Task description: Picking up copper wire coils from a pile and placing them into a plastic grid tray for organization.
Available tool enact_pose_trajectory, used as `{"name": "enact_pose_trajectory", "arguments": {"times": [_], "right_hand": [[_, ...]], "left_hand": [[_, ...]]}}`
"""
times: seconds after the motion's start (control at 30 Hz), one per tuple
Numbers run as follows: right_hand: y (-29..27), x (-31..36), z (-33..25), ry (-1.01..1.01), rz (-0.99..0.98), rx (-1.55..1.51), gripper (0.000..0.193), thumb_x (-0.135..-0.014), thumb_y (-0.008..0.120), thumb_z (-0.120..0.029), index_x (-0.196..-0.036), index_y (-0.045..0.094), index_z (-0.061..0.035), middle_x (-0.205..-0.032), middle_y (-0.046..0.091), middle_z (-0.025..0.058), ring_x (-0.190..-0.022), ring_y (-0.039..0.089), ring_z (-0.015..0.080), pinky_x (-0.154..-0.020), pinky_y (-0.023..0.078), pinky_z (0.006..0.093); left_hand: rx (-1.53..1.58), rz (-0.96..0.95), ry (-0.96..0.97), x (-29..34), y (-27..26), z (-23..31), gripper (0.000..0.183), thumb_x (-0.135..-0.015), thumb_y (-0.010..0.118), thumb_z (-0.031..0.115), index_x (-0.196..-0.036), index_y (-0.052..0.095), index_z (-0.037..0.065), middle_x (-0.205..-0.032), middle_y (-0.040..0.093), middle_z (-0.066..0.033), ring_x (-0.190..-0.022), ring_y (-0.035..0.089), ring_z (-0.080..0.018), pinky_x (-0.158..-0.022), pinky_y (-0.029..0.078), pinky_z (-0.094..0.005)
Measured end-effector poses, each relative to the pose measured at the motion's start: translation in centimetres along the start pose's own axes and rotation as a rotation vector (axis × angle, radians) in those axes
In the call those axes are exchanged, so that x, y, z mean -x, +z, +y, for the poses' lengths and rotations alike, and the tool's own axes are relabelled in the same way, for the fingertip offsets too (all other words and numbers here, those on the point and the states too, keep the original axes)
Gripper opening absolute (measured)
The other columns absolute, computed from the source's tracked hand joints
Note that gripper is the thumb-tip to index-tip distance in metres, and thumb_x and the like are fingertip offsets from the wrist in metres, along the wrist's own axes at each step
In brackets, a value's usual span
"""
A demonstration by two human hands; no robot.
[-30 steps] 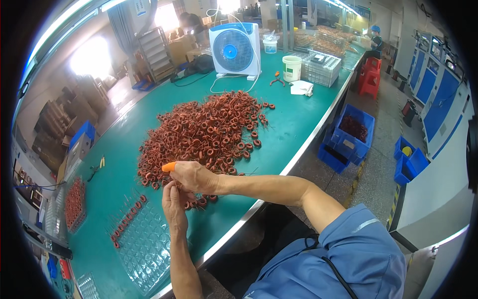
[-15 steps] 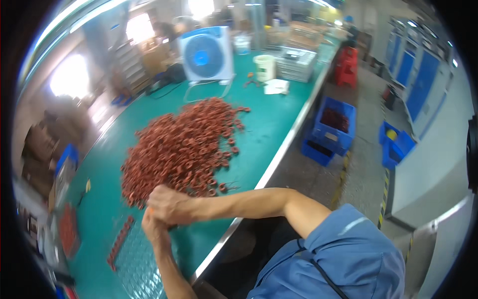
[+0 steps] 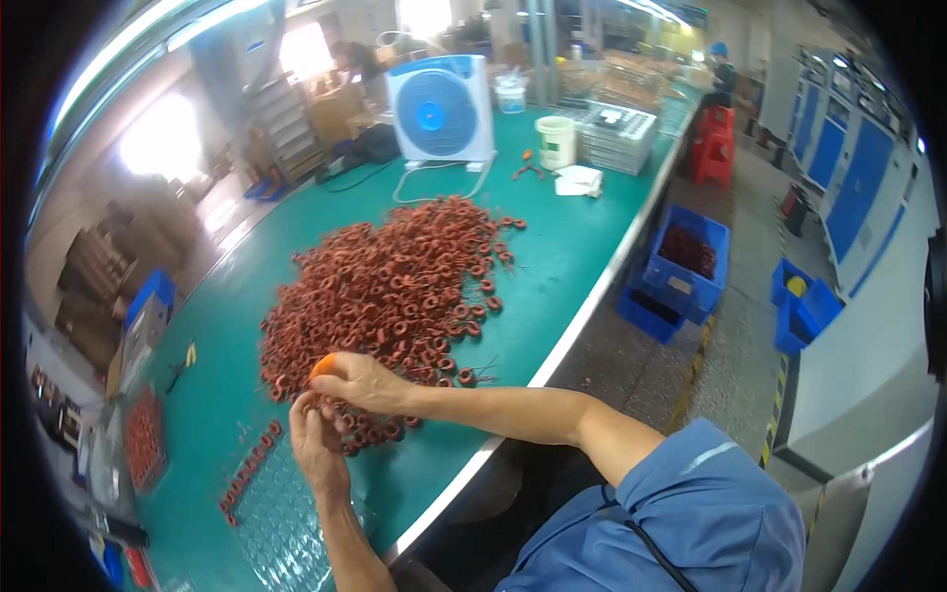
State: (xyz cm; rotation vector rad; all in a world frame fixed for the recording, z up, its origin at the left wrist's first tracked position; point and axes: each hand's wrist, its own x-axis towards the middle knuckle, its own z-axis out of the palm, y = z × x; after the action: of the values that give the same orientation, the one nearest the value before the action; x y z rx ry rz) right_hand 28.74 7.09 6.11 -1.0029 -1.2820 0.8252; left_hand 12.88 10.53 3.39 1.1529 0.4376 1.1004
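My left hand (image 3: 318,449) is raised over the near edge of a big heap of red-brown ring coils (image 3: 385,286), its fingers closed on what looks like one such coil, mostly hidden. Right against it is my right hand (image 3: 367,383), fingers pinched, with a small orange piece (image 3: 324,366) at their tips. Whether that piece is held or worn on a finger I cannot tell. Below the left hand lies a clear plastic tray (image 3: 281,523) with rounded pockets. Several coils form a slanting row (image 3: 252,472) along its left side.
A blue and white fan (image 3: 434,111) stands behind the heap on the green table (image 3: 562,257). Near it are a white bucket (image 3: 556,141), orange-handled pliers (image 3: 528,170) and stacked trays (image 3: 617,136). Blue bins (image 3: 686,257) stand on the floor at right. More coils fill a clear container (image 3: 144,444) at left.
My hands, joined closely before, have come slightly apart at the fingers, and the right one has lifted, showing more of the orange piece. The whole view has shifted a little.
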Motion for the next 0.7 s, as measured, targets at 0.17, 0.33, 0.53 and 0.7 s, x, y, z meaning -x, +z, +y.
{"name": "enact_pose_trajectory", "arguments": {"times": [0.17,0.33,0.53,0.7], "right_hand": [[-0.9,-0.2,-0.1,0.083,-0.143,0.156,0.03,-0.09,0.062,-0.026,-0.094,0.067,0.0033,-0.076,0.069,0.0097,-0.07,0.066,0.0135,-0.065,0.053,0.0297],[-0.6,-0.3,1.2,0.101,-0.043,0.163,0.035,-0.097,0.056,-0.028,-0.083,0.067,0.0022,-0.063,0.066,0.0047,-0.057,0.059,0.0081,-0.049,0.045,0.0253],[0.1,0.1,1.1,0.201,-0.084,0.023,0.037,-0.1,0.054,-0.027,-0.084,0.067,0.0035,-0.067,0.067,0.0057,-0.058,0.062,0.0089,-0.054,0.049,0.0228],[0.3,0.6,0.7,-0.099,0.06,0.273,0.023,-0.096,0.059,-0.017,-0.089,0.068,0.0023,-0.066,0.066,0.0048,-0.057,0.06,0.0087,-0.05,0.047,0.0246]], "left_hand": [[-0.101,0.046,0.042,-0.1,1.7,0.1,0.04,-0.098,0.054,0.015,-0.133,0.04,0.002,-0.099,0.057,-0.0052,-0.078,0.054,-0.0108,-0.068,0.047,-0.0255],[-0.148,-0.016,0.15,-0.4,1.9,-1.0,0.022,-0.097,0.05,0.005,-0.119,0.052,0.001,-0.084,0.056,-0.0032,-0.069,0.055,-0.0083,-0.062,0.047,-0.0218],[-0.26,0.102,0.167,0.4,1.0,-1.5,0.022,-0.096,0.052,0.005,-0.118,0.052,0.001,-0.085,0.059,-0.0033,-0.066,0.054,-0.0074,-0.056,0.044,-0.0215],[-0.361,0.074,0.151,0.1,0.7,-1.2,0.02,-0.096,0.054,0.007,-0.116,0.053,0.002,-0.079,0.06,-0.0027,-0.064,0.056,-0.0077,-0.055,0.046,-0.0228]]}}
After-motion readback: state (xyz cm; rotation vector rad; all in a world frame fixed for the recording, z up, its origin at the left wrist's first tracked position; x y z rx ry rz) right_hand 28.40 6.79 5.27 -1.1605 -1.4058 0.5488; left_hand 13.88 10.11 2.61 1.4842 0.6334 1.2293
